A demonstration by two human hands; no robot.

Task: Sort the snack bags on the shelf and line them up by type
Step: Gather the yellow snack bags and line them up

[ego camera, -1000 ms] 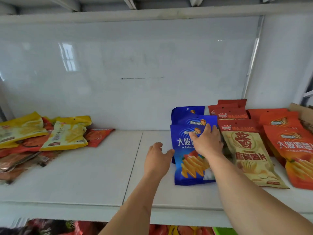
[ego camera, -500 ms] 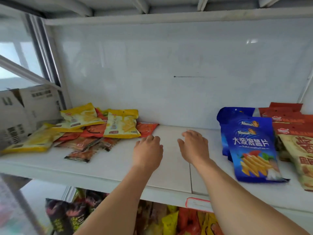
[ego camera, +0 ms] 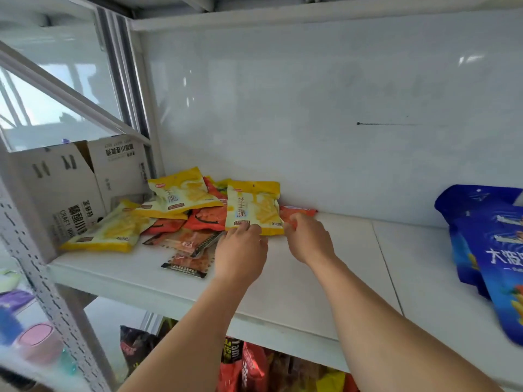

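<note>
Bright, even daylight from window (ego camera: 53,80) left of back panel (ego camera: 311,114). Soft white glare patches on panel, upper right. Shadows faint. Wide-angle bending at edges; blue bag (ego camera: 492,250) far right of panel smeared, lower-left corner blurred.

Left hand (ego camera: 240,251), right hand (ego camera: 308,239), outstretched, fingers curled

A white shelf (ego camera: 297,281) carries a loose heap of yellow and orange snack bags (ego camera: 181,219) at its left and blue chip bags (ego camera: 492,250) at its right.
</note>
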